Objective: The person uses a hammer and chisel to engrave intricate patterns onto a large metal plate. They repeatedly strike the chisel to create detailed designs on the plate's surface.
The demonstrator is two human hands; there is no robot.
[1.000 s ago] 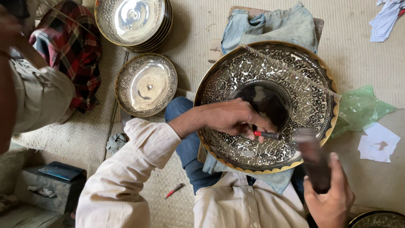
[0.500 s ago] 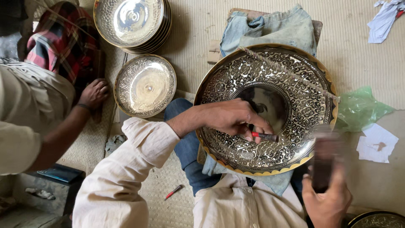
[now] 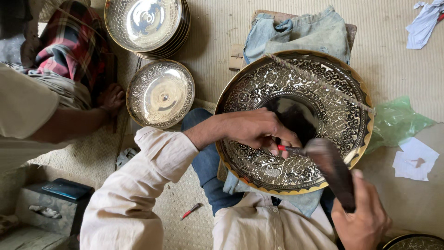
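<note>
A large round engraved metal tray (image 3: 333,88) with a gold rim rests on my lap. My left hand (image 3: 256,129) lies on its lower middle and grips a thin chisel with a red tip (image 3: 286,148). My right hand (image 3: 363,217) at the bottom right grips the handle of a dark mallet (image 3: 330,169). The mallet's head sits right at the chisel's end. A twisted cord (image 3: 319,82) runs across the tray's upper part.
A smaller engraved plate (image 3: 161,92) lies on the mat to the left, below a stack of plates (image 3: 147,21). Another person sits at left, one hand (image 3: 111,98) by the small plate. Folded denim cloth (image 3: 296,32), a green bag (image 3: 397,121), paper (image 3: 416,159) and a red pen (image 3: 191,210) lie around.
My right hand has swung the mallet up and to the left, down onto the chisel's end. The other person's hand has come to rest beside the small plate.
</note>
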